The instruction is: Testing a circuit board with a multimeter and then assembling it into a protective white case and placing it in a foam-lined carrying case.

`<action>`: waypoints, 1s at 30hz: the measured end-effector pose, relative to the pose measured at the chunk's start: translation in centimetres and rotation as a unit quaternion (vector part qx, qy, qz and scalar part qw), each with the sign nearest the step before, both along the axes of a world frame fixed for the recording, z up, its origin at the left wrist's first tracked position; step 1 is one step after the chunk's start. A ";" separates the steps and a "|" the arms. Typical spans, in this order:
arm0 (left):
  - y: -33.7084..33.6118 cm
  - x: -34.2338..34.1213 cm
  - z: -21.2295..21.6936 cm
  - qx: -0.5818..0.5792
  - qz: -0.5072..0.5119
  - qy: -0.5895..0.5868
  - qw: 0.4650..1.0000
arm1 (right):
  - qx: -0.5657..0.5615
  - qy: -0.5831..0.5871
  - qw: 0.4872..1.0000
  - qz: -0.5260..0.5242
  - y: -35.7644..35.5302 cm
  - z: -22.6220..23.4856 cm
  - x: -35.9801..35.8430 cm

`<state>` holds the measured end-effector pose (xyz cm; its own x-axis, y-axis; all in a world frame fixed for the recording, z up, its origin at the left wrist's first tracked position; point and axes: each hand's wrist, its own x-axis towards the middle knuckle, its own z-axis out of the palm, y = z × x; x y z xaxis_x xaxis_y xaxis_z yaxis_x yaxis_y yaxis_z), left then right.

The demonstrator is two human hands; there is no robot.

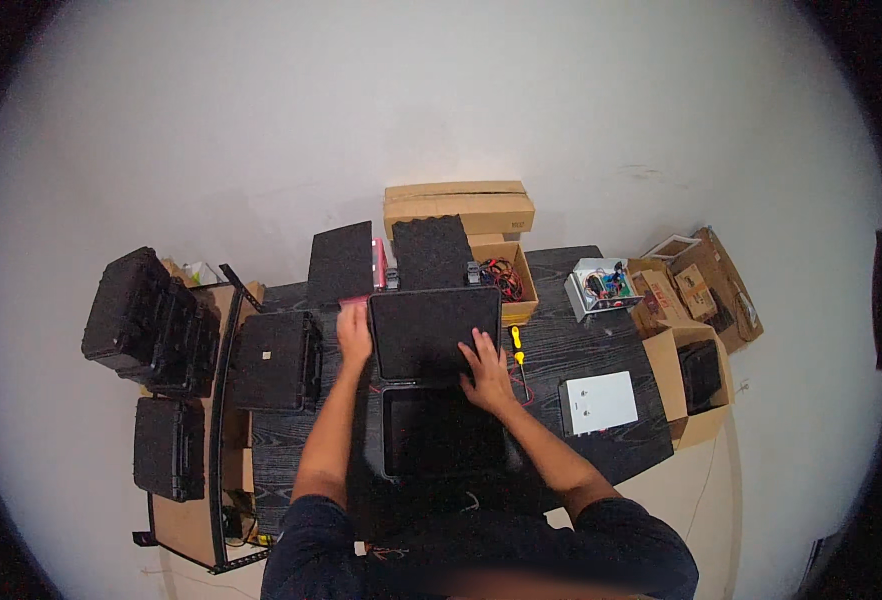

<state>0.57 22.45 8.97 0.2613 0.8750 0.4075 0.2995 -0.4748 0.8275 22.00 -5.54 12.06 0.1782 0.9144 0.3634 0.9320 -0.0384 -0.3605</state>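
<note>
A black hard case stands open in front of me on the dark wood-grain table. Its raised lid (416, 335) has dark foam inside, and two latches show along the lid's far edge. The dark base (441, 435) lies nearest my body; its inside is too dark to make out. My right hand (486, 375) rests on the right part of the lid's lining, fingers spread. Beside the lid's left edge is my left hand (355, 335), its fingers close together. A small red strip (354, 300) shows at those fingertips; whether they grip it or the lid edge is unclear.
Left of the case lies a closed black case (269, 360), with more cases (146, 315) stacked on a shelf. Behind are foam sheets (431, 250) and a carton of cables (506, 285). At right lie a yellow-handled screwdriver (517, 345), a white box (601, 402) and an open electronics box (603, 288).
</note>
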 end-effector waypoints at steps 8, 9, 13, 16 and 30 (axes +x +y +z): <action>5.0 -0.1 5.8 0.057 0.005 0.457 0.888 | -0.130 -0.031 0.991 -0.018 -3.1 -2.2 -0.8; 5.5 -0.2 5.7 0.051 0.006 0.478 0.877 | -0.136 -0.038 0.990 -0.023 -3.1 -2.1 -1.0; 6.2 0.0 4.8 0.034 -0.002 0.471 0.882 | -0.137 -0.043 0.989 -0.022 -2.8 -1.8 -1.1; 5.6 0.6 4.1 0.076 0.007 0.442 0.894 | -0.140 -0.060 0.988 -0.027 -2.8 -1.9 -1.1; 2.1 1.0 4.1 0.136 0.016 0.296 0.945 | -0.099 -0.044 0.993 -0.038 -2.9 -1.9 -0.6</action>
